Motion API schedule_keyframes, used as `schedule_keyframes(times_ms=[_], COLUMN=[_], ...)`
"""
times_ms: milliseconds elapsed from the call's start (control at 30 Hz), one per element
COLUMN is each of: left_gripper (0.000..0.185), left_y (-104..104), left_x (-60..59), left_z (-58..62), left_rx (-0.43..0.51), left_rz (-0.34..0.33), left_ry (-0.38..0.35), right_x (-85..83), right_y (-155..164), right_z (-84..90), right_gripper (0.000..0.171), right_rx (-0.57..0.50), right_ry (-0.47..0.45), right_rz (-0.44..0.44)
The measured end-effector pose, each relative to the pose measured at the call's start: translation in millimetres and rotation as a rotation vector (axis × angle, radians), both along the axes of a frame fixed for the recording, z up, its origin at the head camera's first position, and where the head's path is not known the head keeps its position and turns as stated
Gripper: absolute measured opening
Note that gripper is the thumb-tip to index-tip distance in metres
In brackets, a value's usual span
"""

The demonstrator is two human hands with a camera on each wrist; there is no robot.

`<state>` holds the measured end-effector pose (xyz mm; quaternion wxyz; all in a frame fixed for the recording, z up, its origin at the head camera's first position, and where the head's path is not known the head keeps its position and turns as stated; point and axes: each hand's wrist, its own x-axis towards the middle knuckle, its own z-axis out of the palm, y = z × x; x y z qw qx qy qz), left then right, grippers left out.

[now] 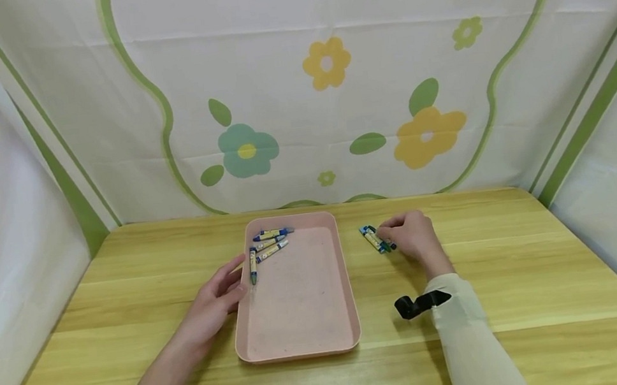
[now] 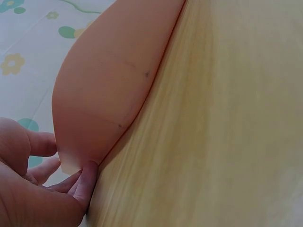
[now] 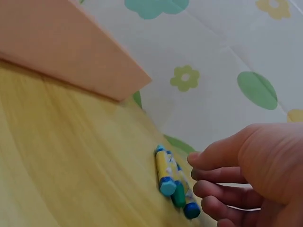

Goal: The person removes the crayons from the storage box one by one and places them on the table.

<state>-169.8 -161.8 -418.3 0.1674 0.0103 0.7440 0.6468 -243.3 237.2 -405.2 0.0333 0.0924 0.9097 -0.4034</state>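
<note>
A small cluster of crayons (image 1: 376,239) lies on the wooden table just right of the pink tray (image 1: 349,290), side by side and touching (blue and green tips, yellow-and-blue wrappers). Four more crayons (image 1: 266,247) lie loosely scattered in the tray's far left corner.

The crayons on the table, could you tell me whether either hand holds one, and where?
Neither: the right hand curls beside the crayons; the left hand steadies the tray.
</note>
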Motion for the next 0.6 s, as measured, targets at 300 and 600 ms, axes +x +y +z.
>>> schedule_keyframes(times_ms=[300,600], left_gripper=[0.064,0.063], left_y=[1.1,-1.3], left_x=[0.4,-1.3], left_z=[1.5,0.3], left_rx=[-0.001,-0.003], left_rz=[-0.003,0.001], left_ry=[-0.004,-0.007], right_x=[1.8,3.1], right_y=[-9.2,-27.7], right_z=[22.8,34.0], right_gripper=[0.032,0.027], right_rx=[-0.072,-0.076], right_ry=[0.136,0.208], right_rz=[0.045,0.121])
